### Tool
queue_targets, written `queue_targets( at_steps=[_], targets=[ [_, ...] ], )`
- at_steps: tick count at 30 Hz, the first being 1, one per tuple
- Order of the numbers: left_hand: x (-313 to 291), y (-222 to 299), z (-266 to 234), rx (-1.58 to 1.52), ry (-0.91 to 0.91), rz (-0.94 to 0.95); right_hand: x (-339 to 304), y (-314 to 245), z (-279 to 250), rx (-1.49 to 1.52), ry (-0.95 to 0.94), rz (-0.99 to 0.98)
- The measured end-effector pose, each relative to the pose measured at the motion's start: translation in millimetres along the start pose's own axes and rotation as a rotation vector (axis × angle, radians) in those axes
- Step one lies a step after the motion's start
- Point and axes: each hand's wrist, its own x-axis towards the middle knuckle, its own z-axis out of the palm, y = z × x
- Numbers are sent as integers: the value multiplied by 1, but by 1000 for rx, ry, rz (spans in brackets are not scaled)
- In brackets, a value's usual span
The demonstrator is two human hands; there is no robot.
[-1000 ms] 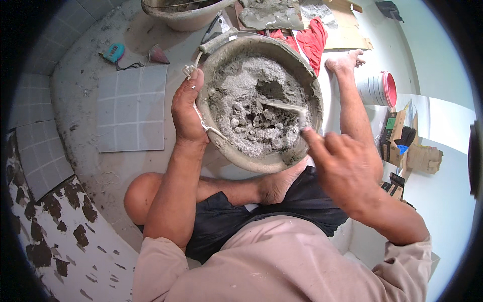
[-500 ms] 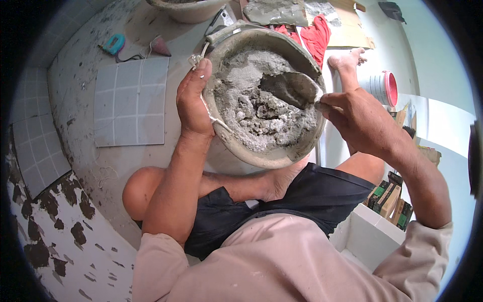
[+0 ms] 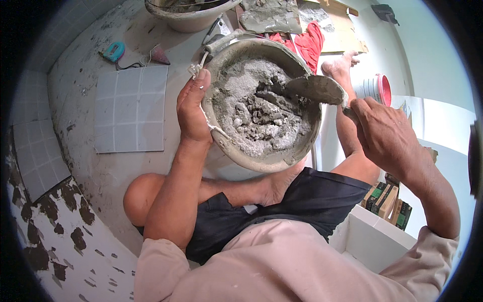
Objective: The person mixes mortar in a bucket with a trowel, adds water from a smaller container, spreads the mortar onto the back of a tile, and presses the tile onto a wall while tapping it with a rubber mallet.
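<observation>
Left hand (image 3: 193, 111) clamps its fingers on a bucket (image 3: 269, 163) of grey mix (image 3: 259, 121) at nine o'clock; right hand (image 3: 386, 133) clasps its fingers around a trowel (image 3: 318, 89) crossing the rim past two o'clock.

Brightest at right — black, warped fisheye edges.

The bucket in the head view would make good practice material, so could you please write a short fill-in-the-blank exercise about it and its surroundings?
1. The left hand touches the bucket, and the trowel is in the other hand, the ____ one.
2. The mix inside the bucket is ____ in colour.
3. The crumpled cloth beyond the bucket is ____ in colour.
4. The gridded tile nearest the bucket lies to the ____ of it in the picture.

Missing words: right; grey; red; left.
</observation>
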Motion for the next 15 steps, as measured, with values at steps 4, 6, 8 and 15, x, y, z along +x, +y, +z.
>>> queue_targets(
  at_steps=[4, 6, 8, 15],
  targets=[
    [0, 0, 4, 9, -31, -2, 23, 7, -8, 115, -243, 0],
    [1, -4, -5, 11, -7, 8, 35, 16, 4, 293, -252, -51],
    [1, -9, -5, 7, 14, 10, 49, 25, 21, 471, -266, -90],
    [-3, 0, 15, -153, 49, 0, 62, 16, 50, 937, -472, 35]
  ],
)
